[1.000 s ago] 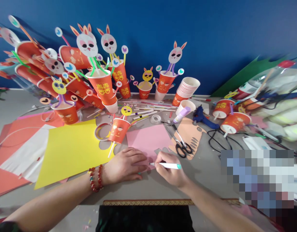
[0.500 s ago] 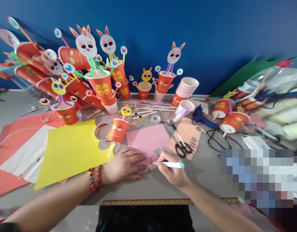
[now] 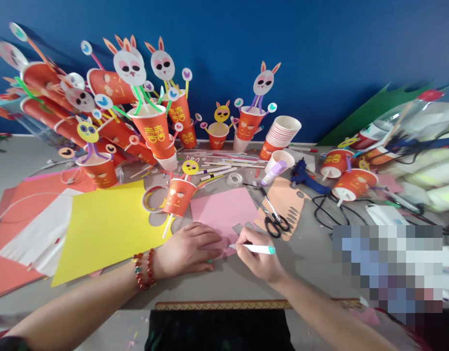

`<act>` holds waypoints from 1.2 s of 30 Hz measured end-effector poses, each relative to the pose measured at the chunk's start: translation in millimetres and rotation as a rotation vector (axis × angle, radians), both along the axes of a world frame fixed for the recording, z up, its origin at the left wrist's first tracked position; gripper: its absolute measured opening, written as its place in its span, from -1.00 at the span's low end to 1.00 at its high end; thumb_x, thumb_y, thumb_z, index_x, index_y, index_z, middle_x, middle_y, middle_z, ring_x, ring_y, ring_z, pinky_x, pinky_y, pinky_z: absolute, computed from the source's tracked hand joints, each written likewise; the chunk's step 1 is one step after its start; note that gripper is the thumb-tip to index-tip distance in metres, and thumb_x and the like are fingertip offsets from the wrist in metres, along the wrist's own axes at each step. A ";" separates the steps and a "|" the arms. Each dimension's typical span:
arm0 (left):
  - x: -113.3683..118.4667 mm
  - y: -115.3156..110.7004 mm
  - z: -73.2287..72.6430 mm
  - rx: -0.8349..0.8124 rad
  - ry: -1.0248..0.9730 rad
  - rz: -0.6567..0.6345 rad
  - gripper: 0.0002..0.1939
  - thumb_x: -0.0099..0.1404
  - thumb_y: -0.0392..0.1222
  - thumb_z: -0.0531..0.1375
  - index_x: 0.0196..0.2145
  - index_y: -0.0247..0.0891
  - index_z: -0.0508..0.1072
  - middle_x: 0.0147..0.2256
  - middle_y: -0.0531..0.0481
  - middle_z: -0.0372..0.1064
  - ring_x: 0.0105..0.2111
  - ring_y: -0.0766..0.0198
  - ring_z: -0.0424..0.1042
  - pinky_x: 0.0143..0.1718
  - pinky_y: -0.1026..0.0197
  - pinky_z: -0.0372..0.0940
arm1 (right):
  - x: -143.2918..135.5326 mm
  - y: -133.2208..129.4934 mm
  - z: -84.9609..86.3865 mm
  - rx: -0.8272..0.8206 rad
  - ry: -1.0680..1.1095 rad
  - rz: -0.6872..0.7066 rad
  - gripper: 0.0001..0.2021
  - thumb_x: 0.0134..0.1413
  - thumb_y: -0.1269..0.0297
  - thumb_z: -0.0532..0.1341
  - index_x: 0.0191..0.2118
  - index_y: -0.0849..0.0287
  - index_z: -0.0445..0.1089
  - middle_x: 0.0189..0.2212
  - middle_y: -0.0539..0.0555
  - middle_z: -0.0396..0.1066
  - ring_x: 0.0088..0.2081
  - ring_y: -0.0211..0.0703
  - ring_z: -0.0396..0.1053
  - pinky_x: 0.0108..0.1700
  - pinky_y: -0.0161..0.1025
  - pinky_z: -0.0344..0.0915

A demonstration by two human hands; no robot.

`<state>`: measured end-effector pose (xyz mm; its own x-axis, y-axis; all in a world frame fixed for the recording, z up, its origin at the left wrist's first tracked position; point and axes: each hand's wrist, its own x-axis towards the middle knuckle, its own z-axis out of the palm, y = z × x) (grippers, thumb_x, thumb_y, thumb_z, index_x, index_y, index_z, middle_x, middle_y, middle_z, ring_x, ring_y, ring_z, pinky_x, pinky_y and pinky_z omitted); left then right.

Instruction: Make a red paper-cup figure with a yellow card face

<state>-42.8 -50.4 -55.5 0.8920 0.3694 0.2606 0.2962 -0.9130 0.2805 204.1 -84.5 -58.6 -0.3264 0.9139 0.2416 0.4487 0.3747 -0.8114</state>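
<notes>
My right hand grips a white marker with a teal end, its tip on a sheet of pink paper. My left hand lies flat over the lower left part of that sheet, fingers stretched out. By its thumb shows a small teal bit, too small to name. The pink sheet has cut-outs along its lower right edge. Behind my left hand, a red paper cup puppet with a yellow rabbit face leans on a white stick. Black-handled scissors lie beyond my right hand.
Yellow paper lies at the left over red sheets. Cup puppets crowd the back left. Peach paper, a blue glue gun, its cable and more cups sit at right. A cup stack stands at the back.
My right hand and the marker have shifted very slightly to the left over the pink paper. My left hand stays in place.
</notes>
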 end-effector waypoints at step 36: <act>0.0 -0.1 -0.1 -0.014 -0.008 0.013 -0.58 0.40 0.11 0.09 0.07 -0.13 0.44 0.10 -0.14 0.40 0.09 0.01 0.35 0.11 -0.02 0.22 | -1.7 0.9 0.2 -0.020 -0.012 0.042 -0.83 0.16 0.38 0.15 -0.45 0.09 0.21 -0.61 -0.09 0.24 -0.59 -0.26 0.18 -0.48 -0.27 0.09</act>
<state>-42.8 -50.5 -55.6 0.8850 0.3842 0.2628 0.3052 -0.9052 0.2958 202.4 -83.7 -58.4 -0.3669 0.9041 0.2190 0.4424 0.3767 -0.8139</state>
